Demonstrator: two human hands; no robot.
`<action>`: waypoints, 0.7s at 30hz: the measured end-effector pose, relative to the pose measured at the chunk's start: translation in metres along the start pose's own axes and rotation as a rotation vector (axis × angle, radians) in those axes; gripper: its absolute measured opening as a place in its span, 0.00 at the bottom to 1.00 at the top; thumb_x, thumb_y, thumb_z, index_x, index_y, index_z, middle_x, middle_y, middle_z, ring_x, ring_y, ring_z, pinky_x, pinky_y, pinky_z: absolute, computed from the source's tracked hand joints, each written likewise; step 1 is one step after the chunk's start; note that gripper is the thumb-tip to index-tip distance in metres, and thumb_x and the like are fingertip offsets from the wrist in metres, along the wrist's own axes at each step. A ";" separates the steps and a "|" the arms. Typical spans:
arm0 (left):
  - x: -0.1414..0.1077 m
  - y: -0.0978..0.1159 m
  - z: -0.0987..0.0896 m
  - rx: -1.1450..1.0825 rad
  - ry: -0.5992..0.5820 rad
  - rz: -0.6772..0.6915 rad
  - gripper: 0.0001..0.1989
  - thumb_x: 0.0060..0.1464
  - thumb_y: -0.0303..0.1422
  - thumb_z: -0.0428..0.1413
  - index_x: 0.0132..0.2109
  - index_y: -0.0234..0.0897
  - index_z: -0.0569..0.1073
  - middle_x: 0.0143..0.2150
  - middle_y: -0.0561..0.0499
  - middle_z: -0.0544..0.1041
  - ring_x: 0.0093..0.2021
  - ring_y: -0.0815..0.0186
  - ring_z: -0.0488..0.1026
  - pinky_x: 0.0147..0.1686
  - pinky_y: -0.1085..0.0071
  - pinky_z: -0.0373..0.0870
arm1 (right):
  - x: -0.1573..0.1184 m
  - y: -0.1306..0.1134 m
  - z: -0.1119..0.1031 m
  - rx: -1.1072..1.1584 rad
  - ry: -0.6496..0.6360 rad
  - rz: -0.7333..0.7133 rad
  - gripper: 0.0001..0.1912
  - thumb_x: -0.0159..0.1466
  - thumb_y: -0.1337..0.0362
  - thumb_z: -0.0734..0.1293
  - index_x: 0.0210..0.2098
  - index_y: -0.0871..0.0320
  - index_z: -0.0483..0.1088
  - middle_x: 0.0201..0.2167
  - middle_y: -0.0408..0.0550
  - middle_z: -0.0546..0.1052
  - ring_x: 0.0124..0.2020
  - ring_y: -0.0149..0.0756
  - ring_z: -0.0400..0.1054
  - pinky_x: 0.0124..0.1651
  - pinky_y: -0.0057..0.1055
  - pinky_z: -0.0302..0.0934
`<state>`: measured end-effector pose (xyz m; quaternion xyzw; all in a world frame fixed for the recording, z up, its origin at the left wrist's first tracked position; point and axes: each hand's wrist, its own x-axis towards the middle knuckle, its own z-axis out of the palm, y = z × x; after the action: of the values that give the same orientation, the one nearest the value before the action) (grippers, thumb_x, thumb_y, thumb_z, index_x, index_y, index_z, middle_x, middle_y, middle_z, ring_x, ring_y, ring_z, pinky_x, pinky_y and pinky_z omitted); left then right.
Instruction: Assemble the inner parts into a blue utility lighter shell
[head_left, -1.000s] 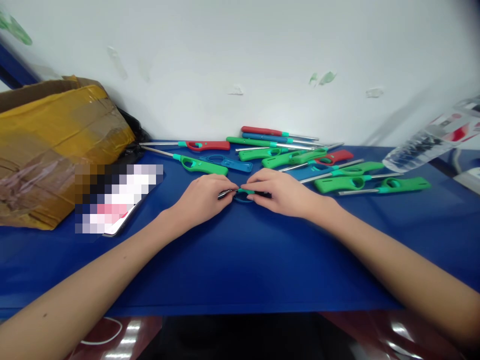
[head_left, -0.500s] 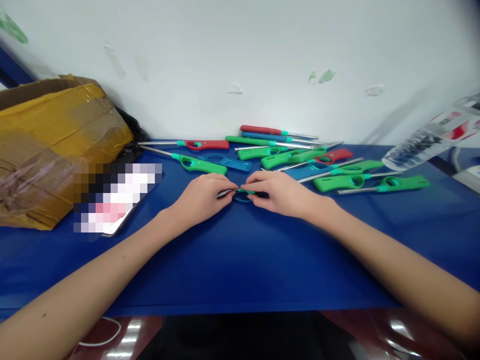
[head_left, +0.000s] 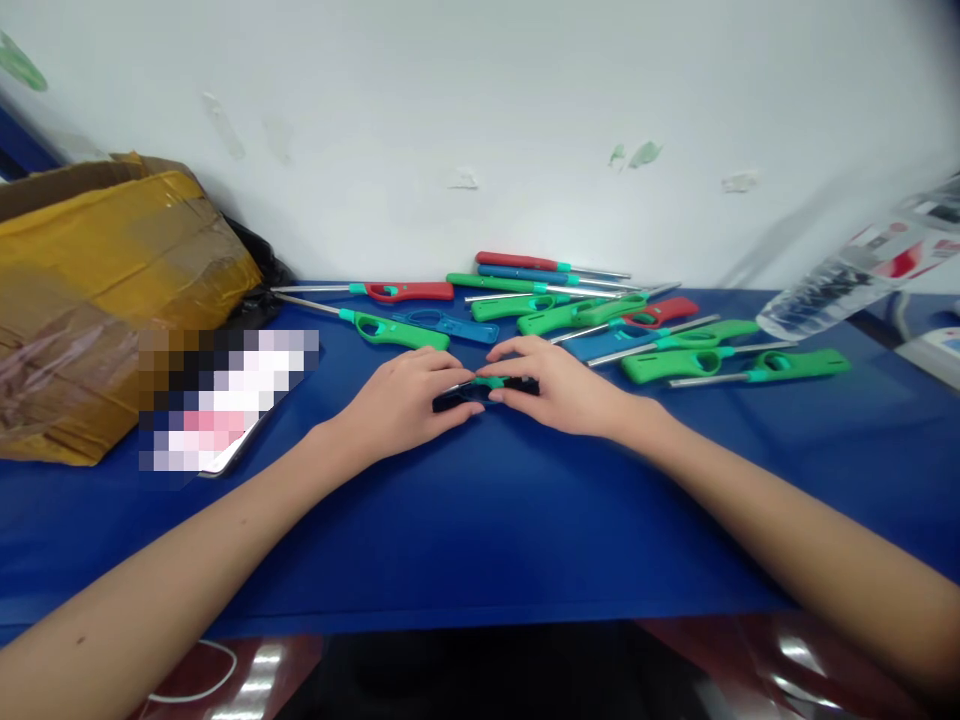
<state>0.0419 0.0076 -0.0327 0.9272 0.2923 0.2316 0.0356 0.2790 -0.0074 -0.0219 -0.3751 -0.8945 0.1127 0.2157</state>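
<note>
Both hands meet near the middle of the blue table [head_left: 450, 530]. Between their fingertips is a dark lighter [head_left: 491, 384] with a teal-green part, mostly covered by the fingers. My left hand [head_left: 409, 400] grips its metal end between thumb and fingers. My right hand [head_left: 551, 388] has thumb and fingers around its other end. Just behind my left hand lie a green lighter [head_left: 412, 333] and a blue one [head_left: 469, 328]. Several green, red and blue lighters with metal rods lie in a loose pile behind and right of my right hand, among them a green one [head_left: 806, 366].
A taped cardboard box [head_left: 112, 290] stands at the left, with a black bag behind it. A phone [head_left: 247, 400], partly pixelated, lies beside the box. A clear bottle [head_left: 847, 270] is at the right. A white wall rises behind the table.
The left thumb has moved right, along the near side of the lighter, and the fingers of both hands have shifted slightly. The whole view has moved a little.
</note>
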 end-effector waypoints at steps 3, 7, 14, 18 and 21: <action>0.000 0.001 -0.001 0.041 0.005 0.008 0.15 0.60 0.42 0.57 0.48 0.37 0.78 0.44 0.45 0.79 0.43 0.59 0.75 0.44 0.65 0.72 | -0.006 0.002 -0.010 0.021 0.035 0.011 0.16 0.69 0.63 0.63 0.54 0.54 0.73 0.54 0.55 0.74 0.55 0.46 0.69 0.57 0.46 0.65; 0.001 0.004 -0.001 0.013 0.005 0.032 0.18 0.61 0.41 0.57 0.53 0.36 0.76 0.49 0.43 0.78 0.48 0.57 0.75 0.48 0.62 0.72 | -0.023 0.012 -0.024 0.000 0.123 0.048 0.14 0.68 0.64 0.63 0.50 0.55 0.76 0.52 0.54 0.75 0.53 0.45 0.70 0.56 0.45 0.66; 0.003 0.004 0.006 -0.014 -0.056 0.113 0.16 0.65 0.36 0.54 0.57 0.41 0.74 0.58 0.45 0.75 0.54 0.56 0.74 0.55 0.56 0.70 | -0.037 0.026 -0.013 -0.057 0.186 0.030 0.08 0.65 0.66 0.67 0.41 0.56 0.79 0.48 0.54 0.76 0.52 0.45 0.70 0.55 0.45 0.66; 0.003 0.003 0.008 0.005 -0.062 0.115 0.15 0.66 0.35 0.51 0.56 0.43 0.76 0.56 0.47 0.77 0.52 0.57 0.75 0.54 0.57 0.71 | -0.032 0.024 -0.004 -0.018 0.212 0.023 0.08 0.66 0.67 0.66 0.39 0.55 0.79 0.46 0.53 0.77 0.49 0.44 0.71 0.53 0.45 0.67; 0.003 0.003 0.007 0.014 -0.060 0.125 0.15 0.67 0.34 0.51 0.56 0.43 0.76 0.56 0.48 0.77 0.51 0.58 0.75 0.53 0.58 0.72 | -0.030 0.022 -0.001 -0.009 0.239 0.018 0.09 0.66 0.67 0.65 0.38 0.56 0.79 0.44 0.52 0.78 0.46 0.43 0.72 0.51 0.43 0.68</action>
<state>0.0489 0.0073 -0.0371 0.9504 0.2343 0.2032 0.0235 0.3121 -0.0133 -0.0377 -0.3949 -0.8594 0.0651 0.3181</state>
